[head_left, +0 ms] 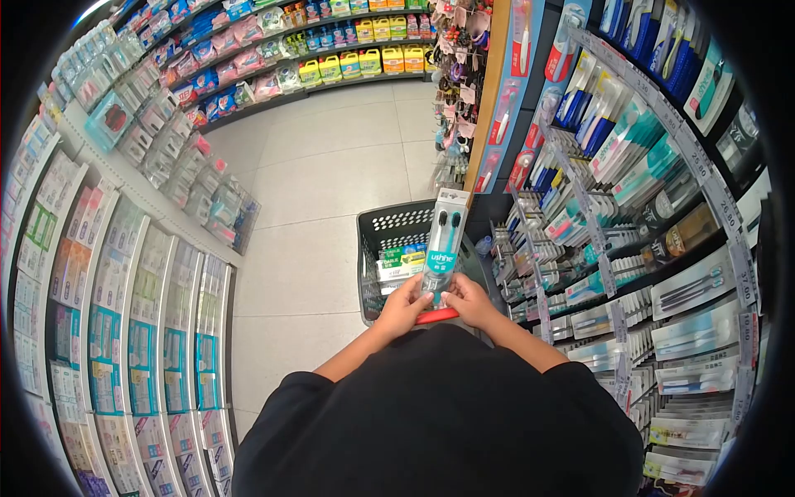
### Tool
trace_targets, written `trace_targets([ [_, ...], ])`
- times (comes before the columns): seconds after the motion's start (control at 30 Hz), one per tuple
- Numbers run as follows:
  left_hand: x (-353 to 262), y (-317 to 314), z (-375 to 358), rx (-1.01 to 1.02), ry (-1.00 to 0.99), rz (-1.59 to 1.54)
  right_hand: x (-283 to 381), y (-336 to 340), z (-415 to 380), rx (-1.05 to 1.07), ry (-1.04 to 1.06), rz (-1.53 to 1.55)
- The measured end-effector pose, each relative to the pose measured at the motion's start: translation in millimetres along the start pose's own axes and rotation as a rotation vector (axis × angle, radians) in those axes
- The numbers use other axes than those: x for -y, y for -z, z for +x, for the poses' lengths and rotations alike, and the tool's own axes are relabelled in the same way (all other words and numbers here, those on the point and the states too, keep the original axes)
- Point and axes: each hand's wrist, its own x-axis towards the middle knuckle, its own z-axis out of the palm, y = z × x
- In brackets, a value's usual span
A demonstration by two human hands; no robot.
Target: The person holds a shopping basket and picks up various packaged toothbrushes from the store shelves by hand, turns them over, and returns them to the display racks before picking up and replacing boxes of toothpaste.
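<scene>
A clear and teal toothbrush pack [444, 248] with two dark-headed brushes inside is held upright in front of me. My left hand [403, 303] grips its lower left side, and my right hand [467, 300] its lower right side, with both thumbs on the front. Beneath the pack is a dark shopping basket [367, 248] with a perforated wall. Inside the basket, left of the pack, lie green, yellow and white boxes [402, 267], partly covered by the pack and my hand. A red handle [437, 316] shows just below my hands.
Toothbrush packs [625, 182] hang on a rack close on my right, with price strips [704, 166] along its edges. Shelves of toothpaste boxes [124, 348] line the left. Pale floor tiles [331, 157] run ahead toward a curved shelf of yellow jugs [349, 64].
</scene>
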Motion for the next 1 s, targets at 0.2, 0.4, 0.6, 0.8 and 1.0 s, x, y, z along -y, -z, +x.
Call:
trace_targets([
  [0.2, -20.5, 6.8, -5.7, -0.02, -0.022, 0.356, 14.7, -5.6, -2.8, 0.017, 0.026, -0.151],
  [0.4, -22.5, 7.6, -9.7, -0.021, -0.164, 0.288, 12.7, -12.5, -1.4, 0.021, 0.148, -0.568],
  [0.6, -5.9, 10.2, -6.5, 0.003, -0.097, 0.131, 10.8, -15.3, -2.9, 0.054, 0.285, -0.66],
  [0.8, -12.2, 18.4, -7.3, 0.093, 0.034, -0.2, 25.5, -12.3, -8.6, 0.092, 0.359, -0.65],
  [1.0, 6.2, 21.0, -4.3, 0.024, 0.124, -0.445, 18.3, -11.3, -6.2, 0.092, 0.461, -0.654],
])
